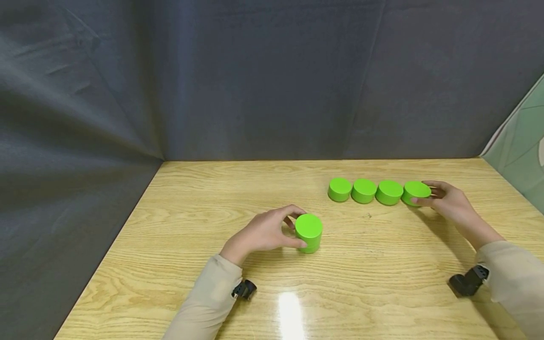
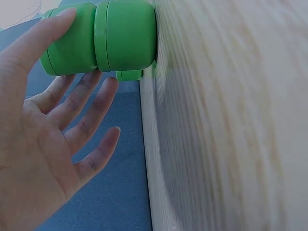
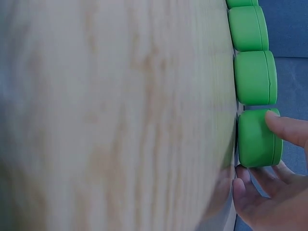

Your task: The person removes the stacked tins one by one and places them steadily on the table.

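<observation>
Two round green tins are stacked near the middle of the table. My left hand (image 1: 265,232) pinches the upper tin (image 1: 309,225) from the left, its thumb in front and fingers behind. In the left wrist view, the lower tin (image 2: 129,36) stands on the tabletop beneath it. Farther back on the right, several matching tins form a row. The row's right-end tin (image 1: 416,191) is held by my right hand (image 1: 454,204). There the thumb lies on the near side, and the right wrist view shows the other fingers around the far side of that tin (image 3: 257,139).
Left of the held tin, the row continues with a tin (image 1: 389,192), another tin (image 1: 363,190) and the left-end tin (image 1: 339,189). Dark cloth (image 1: 272,85) rises behind the wooden table (image 1: 204,189) and along its left side. A pale green surface (image 1: 522,137) borders the right.
</observation>
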A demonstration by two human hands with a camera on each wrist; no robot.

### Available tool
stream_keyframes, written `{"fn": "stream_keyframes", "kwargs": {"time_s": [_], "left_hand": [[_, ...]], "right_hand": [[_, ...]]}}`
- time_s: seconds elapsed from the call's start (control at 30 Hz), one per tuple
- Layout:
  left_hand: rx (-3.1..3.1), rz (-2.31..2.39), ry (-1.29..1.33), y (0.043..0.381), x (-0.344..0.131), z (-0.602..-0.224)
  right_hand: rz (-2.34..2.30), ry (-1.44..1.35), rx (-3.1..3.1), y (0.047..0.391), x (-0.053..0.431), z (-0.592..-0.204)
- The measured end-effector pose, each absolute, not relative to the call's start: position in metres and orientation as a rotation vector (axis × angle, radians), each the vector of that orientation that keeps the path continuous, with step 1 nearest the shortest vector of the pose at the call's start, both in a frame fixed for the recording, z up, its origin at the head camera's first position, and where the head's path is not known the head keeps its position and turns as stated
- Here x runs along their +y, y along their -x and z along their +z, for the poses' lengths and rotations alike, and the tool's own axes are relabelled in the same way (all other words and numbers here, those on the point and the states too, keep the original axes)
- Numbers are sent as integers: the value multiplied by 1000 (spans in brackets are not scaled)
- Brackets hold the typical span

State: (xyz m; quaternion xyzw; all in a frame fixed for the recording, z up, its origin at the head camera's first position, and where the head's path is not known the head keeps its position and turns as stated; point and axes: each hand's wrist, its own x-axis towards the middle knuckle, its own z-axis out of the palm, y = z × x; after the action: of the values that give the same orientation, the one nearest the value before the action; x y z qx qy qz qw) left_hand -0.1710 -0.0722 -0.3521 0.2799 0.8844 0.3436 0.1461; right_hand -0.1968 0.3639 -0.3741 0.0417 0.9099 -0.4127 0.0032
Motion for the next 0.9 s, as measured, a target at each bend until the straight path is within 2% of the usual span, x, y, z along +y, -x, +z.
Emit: {"fn": "stream_keyframes", "kwargs": {"time_s": [0.9], "left_hand": [[2592, 905, -832, 172, -72, -353]], "right_hand": [[-1277, -61, 2808, 187, 367, -371]]}}
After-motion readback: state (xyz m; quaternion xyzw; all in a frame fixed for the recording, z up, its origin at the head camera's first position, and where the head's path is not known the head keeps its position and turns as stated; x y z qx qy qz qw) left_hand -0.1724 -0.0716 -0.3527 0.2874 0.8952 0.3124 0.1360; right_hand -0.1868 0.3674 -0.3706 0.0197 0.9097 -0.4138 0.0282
